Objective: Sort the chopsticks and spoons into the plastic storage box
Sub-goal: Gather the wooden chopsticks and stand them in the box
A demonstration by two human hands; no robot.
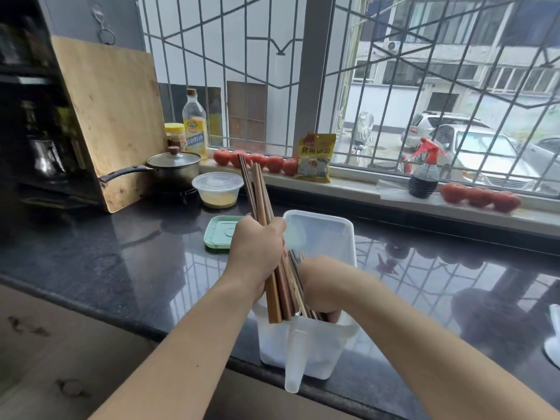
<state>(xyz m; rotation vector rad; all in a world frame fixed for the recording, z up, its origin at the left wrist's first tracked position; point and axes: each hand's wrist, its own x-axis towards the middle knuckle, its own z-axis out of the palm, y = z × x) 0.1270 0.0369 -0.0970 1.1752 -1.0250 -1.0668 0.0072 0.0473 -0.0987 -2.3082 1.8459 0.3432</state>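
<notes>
Nearest: white plastic box [306, 350] sits at the counter [127, 268] front edge, its near end with the spout-like handle overhanging a bit.

Left hand [257, 253] is wrapped around a bundle of wooden chopsticks [260, 195]. Bundle is tilted, tips up and away, butt ends resting on the box's near rim, not inside yet.

Right hand [318, 286] is down in the box against more chopsticks. Fingers are behind the sticks and the box wall, so I can't tell whether it grips anything or is just pushing them aside.

Risks, as I read it:
- Box tips or slides off the edge if the left hand bears down on the near rim; nothing braces it from outside.
- Loose sticks slip out of the fist and land on the counter or floor; the grip sits mid-length and the ends are uneven.
- Bundle jams on the right hand if dropped in before that hand clears.

Hard to see: no spoons identifiable. Pale rounded shape inside the box's far end, could be a spoon or a divider. Box floor hidden. Green lid [219, 234] partly behind the left hand.
</notes>
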